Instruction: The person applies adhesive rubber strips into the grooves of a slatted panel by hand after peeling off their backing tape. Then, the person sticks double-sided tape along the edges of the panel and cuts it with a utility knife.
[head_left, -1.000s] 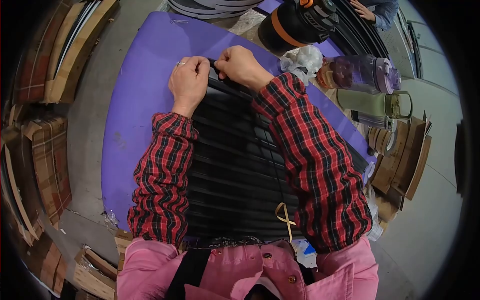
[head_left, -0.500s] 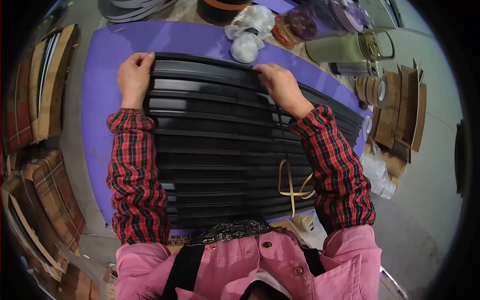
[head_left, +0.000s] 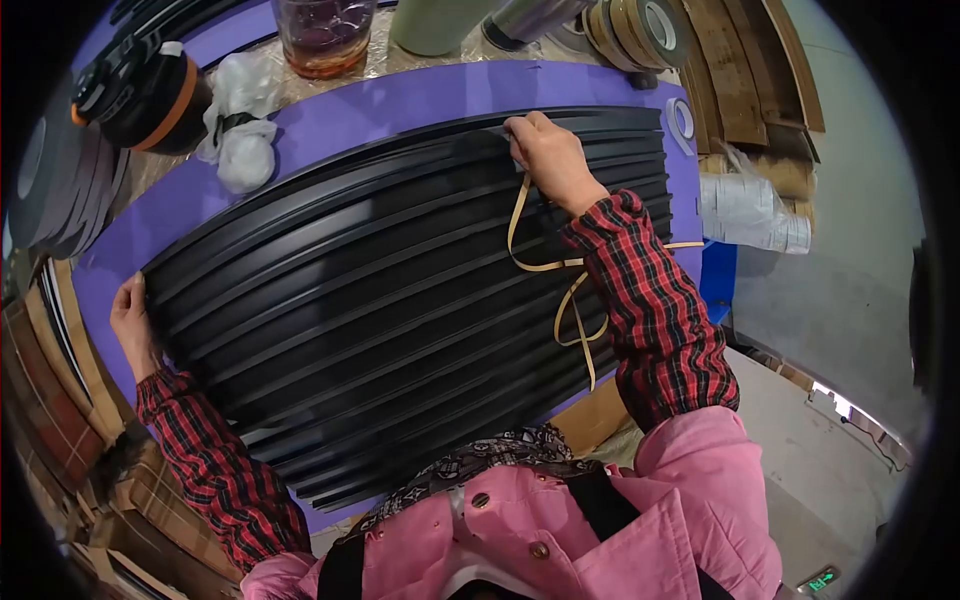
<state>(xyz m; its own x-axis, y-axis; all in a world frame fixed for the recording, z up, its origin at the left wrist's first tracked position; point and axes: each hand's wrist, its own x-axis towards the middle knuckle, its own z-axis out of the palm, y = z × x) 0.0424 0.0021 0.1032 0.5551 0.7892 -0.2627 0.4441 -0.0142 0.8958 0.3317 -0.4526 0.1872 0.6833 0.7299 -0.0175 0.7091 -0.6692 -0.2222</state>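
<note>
Long black ribbed strips [head_left: 330,290] lie side by side across a purple work surface [head_left: 400,95]. At their left end is my left hand [head_left: 132,318], its fingers closed on the end of an upper strip. My right hand [head_left: 552,163] is over the upper strips toward their right end, thumb and fingers pinched together. A thin yellow tape [head_left: 515,225] runs down from these fingers, loops over the strips and passes under my right forearm. My right fingertips partly hide the tape's upper end.
Along the far edge are a black bottle with an orange band [head_left: 165,105], plastic-wrapped white bundles [head_left: 245,155], a jar of amber liquid [head_left: 322,40] and tape rolls [head_left: 640,35]. A white tape ring [head_left: 680,120] lies at the right. Cardboard [head_left: 750,70] and a wrapped white roll [head_left: 755,212] stand beyond.
The view has turned, so the strips now slant. My hands are farther apart, the left at the strips' left end, the right farther along. The yellow tape now reaches up to my right fingers.
</note>
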